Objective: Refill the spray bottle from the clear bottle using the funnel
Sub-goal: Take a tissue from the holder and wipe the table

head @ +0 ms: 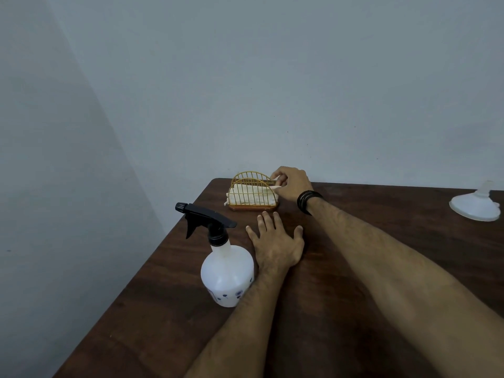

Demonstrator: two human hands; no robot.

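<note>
The right hand is pinching a napkin in the far wire holder. The left hand is lying flat and released on the table, right of the sprayer. The funnel is sitting far right.

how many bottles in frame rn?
1. The spray bottle stands on the table near its left edge, beside the left hand. No clear bottle shows; it may be out of frame. The white funnel sits far right.

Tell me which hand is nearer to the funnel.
The right hand. It pinches a napkin at the holder, far left of the funnel. The left hand lies flat, farther still.
</note>
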